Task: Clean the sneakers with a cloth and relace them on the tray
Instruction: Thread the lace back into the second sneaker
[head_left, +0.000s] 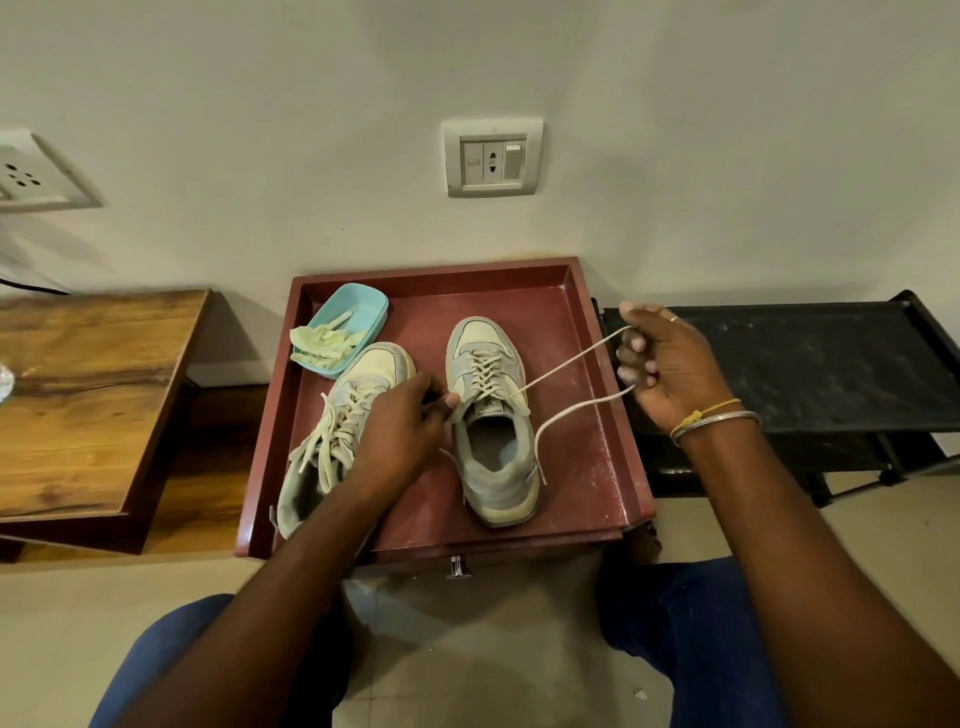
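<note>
Tray (571, 332): red-brown, square, with a raised rim, set against the wall; both sneakers, dish and cloth inside it.
Right sneaker (493, 467): pale grey and cream, flat on its sole in the middle-right of the tray, toe toward the wall, laced crisscross up to the top eyelets.
Left sneaker (371, 369): same colours, just beside the other one, toe angled toward the dish, heel near the tray's near left corner, partly hidden under the left forearm; laces threaded, ends loose over the tongue.
Lace (571, 358): cream; one strand taut from the right sneaker's top eyelet up to the right hand, the other slack from the hand, curving down, tip beside that sneaker's heel.
Right hand (670, 364): raised above the tray's right rim, fingers curled tight round the lace; ring on one finger, bangles (714, 420) and a yellow thread at the wrist.
Left hand (400, 431): low between the two sneakers, fingers curled, thumb tip on the right sneaker's eyelet edge beside the tongue, pinching that edge.
Dish (363, 306): teal, in the tray's far left corner.
Cloth (322, 343): pale yellow-green, crumpled, half in the dish, spilling over its near edge.
Surroundings: wooden table (78, 389) to the left, black rack (831, 364) to the right, wall socket (492, 158) above.
</note>
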